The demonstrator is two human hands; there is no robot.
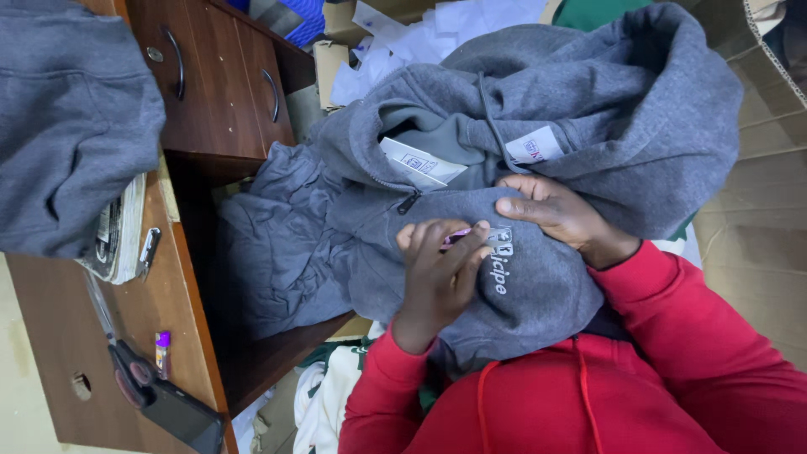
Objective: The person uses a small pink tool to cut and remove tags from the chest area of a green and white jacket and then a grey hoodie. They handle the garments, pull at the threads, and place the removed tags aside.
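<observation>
Seen from the head camera, a person in a red hooded sweatshirt with drawstrings (588, 395) works on a grey fleece zip-up hoodie (504, 168) bunched across the lap and spilling onto the lower shelf of a brown wooden desk (181, 277). The left hand (441, 273) lies on the chest panel of the hoodie, its fingers curled together and pinching a small pink-purple object (456, 236), too small to identify, just beside the white embroidered lettering (500, 256). The right hand (559, 210) rests flat against the fabric above that lettering, fingers extended and pressed down on the cloth, holding it taut without closing round anything. A white paper tag (420, 161) sits inside the open collar, near a white sewn label (534, 145) and a dark zip pull (409, 202). On the desktop lie a black phone (181, 412), a small purple-capped lighter-like item (162, 349) and a stack of papers (118, 227), with another folded grey garment (71, 118) on top; cardboard (748, 193) and loose white paper (403, 42) fill the background. The risks, judged from this pose: the fabric is loosely heaped, so it could slide from under the flat right hand, and the small pinched object could snag or mark the fleece beside the embroidery if the cloth shifts.
</observation>
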